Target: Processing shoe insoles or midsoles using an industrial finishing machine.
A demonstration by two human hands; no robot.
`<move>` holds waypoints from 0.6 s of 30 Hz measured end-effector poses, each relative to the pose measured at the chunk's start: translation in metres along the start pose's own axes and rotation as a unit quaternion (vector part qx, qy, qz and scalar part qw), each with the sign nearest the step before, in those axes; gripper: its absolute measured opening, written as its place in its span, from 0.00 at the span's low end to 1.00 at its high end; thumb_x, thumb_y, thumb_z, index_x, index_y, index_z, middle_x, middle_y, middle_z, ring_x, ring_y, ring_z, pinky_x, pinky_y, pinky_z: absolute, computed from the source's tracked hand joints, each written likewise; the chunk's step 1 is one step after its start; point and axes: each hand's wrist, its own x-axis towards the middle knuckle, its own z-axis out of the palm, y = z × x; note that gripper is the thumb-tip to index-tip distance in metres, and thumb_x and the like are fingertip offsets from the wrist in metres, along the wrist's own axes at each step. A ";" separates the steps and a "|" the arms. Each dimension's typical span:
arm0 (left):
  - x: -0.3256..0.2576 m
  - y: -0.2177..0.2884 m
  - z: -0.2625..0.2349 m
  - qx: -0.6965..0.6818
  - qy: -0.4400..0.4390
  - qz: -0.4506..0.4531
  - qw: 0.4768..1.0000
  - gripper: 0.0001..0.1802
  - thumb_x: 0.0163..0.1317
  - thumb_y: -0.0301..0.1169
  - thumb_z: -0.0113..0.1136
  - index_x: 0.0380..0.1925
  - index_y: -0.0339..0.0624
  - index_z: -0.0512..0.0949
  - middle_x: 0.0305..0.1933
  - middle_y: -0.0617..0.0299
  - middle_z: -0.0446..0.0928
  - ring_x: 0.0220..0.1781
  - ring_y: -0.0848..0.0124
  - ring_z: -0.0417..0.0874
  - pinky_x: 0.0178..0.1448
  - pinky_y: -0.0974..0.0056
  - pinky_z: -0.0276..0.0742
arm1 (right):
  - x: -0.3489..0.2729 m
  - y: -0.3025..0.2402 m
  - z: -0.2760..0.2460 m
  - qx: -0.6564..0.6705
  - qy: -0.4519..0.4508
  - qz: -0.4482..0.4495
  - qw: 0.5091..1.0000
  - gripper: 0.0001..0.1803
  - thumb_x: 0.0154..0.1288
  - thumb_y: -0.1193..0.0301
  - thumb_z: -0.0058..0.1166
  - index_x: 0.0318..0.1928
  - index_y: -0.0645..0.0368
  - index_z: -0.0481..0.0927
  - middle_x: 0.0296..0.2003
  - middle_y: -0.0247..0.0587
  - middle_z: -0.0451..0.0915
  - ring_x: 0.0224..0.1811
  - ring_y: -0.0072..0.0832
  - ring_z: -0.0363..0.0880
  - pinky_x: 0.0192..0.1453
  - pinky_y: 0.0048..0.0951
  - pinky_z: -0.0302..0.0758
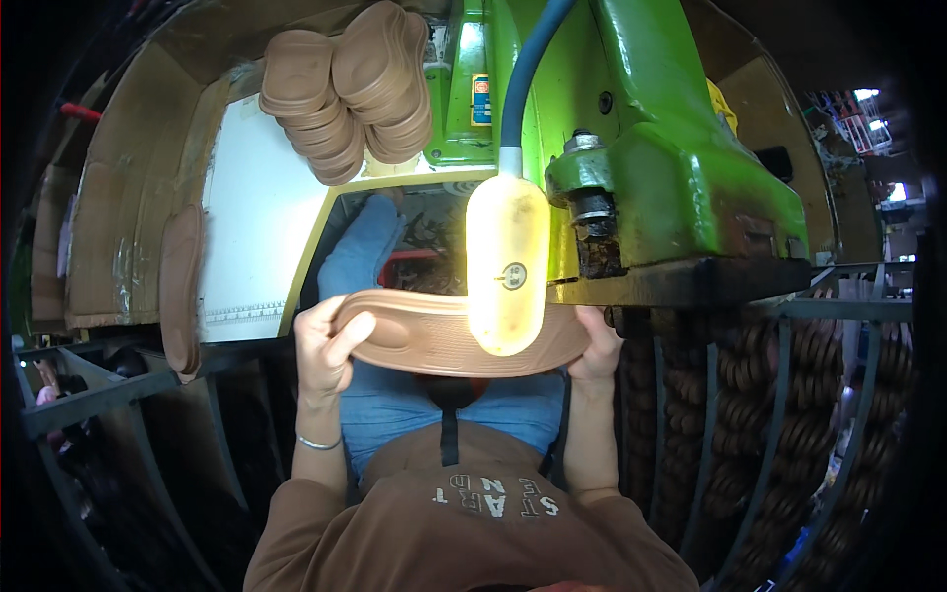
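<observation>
A long brown shoe sole [419, 337] is held level across my lap, its ridged face toward me. My left hand [324, 347] grips the rounded left end, thumb on the face and fingers behind the edge. At the other end, my right hand [598, 347] pinches the sole, with its fingers partly hidden behind it. A glowing yellow-white lamp [507, 261] hangs in front of the sole and covers part of its right half. Close to the sole's far edge is the dark lower part of a green machine [681, 168].
Stacked brown soles [298, 74] stand on a white worktop [247, 217] at the far left. Another sole [182, 291] leans against the cardboard wall [118, 247]. Metal racks [774, 395] packed with soles flank me on the right. A blue hose [523, 69] runs to the lamp.
</observation>
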 end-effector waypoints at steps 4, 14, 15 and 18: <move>-0.024 -0.013 -0.031 -0.002 0.046 -0.020 0.999 0.12 0.56 0.26 0.59 0.37 0.25 0.76 0.34 0.54 0.80 0.34 0.74 0.80 0.42 0.71 0.76 | -0.004 0.004 0.024 -0.213 -0.057 -0.052 0.974 0.25 0.53 0.79 0.51 0.54 0.68 0.67 0.48 0.46 0.75 0.49 0.31 0.75 0.55 0.30 0.71; -0.027 -0.028 0.024 0.183 -0.266 -0.065 0.944 0.20 0.51 0.26 0.67 0.44 0.29 0.76 0.36 0.57 0.81 0.38 0.74 0.80 0.45 0.70 0.75 | 0.009 0.000 0.051 -0.210 -0.143 -0.081 0.964 0.16 0.49 0.79 0.63 0.41 0.66 0.77 0.38 0.39 0.80 0.38 0.23 0.79 0.44 0.24 0.75; -0.021 -0.026 0.058 0.107 -0.238 -0.007 0.965 0.20 0.52 0.26 0.67 0.46 0.31 0.76 0.34 0.61 0.80 0.38 0.76 0.79 0.46 0.71 0.74 | 0.006 0.000 0.049 -0.210 -0.145 -0.083 0.963 0.16 0.49 0.79 0.63 0.41 0.66 0.77 0.38 0.39 0.80 0.38 0.23 0.79 0.44 0.24 0.75; -0.002 -0.018 0.117 0.183 -0.158 0.031 0.970 0.15 0.56 0.31 0.64 0.42 0.35 0.79 0.31 0.65 0.78 0.37 0.77 0.77 0.44 0.70 0.73 | -0.004 0.000 0.034 -0.299 -0.080 -0.059 0.949 0.21 0.52 0.76 0.63 0.47 0.65 0.73 0.40 0.39 0.79 0.41 0.23 0.78 0.46 0.24 0.74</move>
